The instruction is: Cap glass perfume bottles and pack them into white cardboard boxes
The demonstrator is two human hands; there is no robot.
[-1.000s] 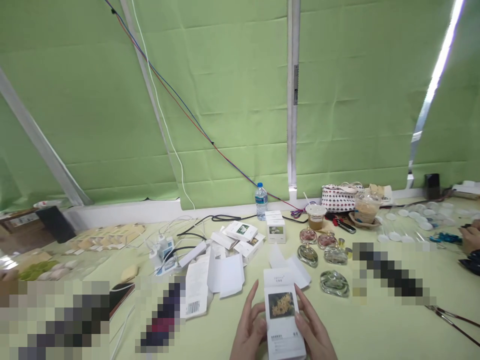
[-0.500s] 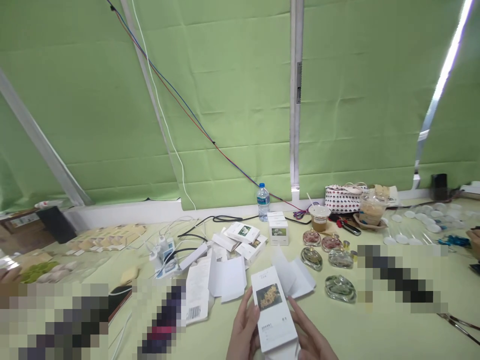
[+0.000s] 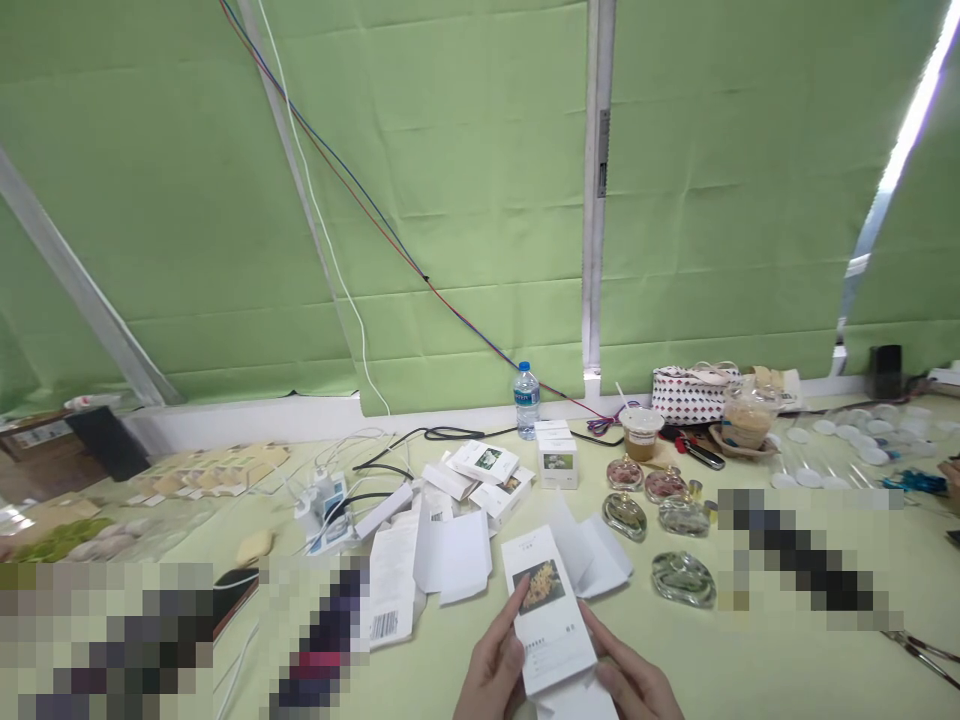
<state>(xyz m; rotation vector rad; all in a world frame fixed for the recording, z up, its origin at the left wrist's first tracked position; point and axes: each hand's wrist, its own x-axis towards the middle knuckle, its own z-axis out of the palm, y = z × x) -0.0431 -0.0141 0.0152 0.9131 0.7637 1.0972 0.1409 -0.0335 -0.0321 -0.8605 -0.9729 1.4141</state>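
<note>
Both of my hands hold a small white carton (image 3: 546, 612) with a picture of yellow flowers on its face, low in the middle of the view. My left hand (image 3: 493, 665) grips its left edge, the thumb lying beside the picture. My right hand (image 3: 636, 688) closes on its lower right side. The carton leans to the left, and its top flaps stand open behind it. Several flattened white cartons (image 3: 450, 548) lie on the table just to the left.
Glass dishes (image 3: 682, 577) sit to the right of the carton. Boxed cartons (image 3: 556, 462), a water bottle (image 3: 526, 399), cups (image 3: 640, 431), cables (image 3: 390, 468) and a patterned pouch (image 3: 691, 391) line the back of the green table (image 3: 750, 660). Another person's hand (image 3: 951, 470) shows at the far right edge.
The carton has tilted to the left and dropped lower in view, with my hands sliding toward its lower end. The view has shifted slightly.
</note>
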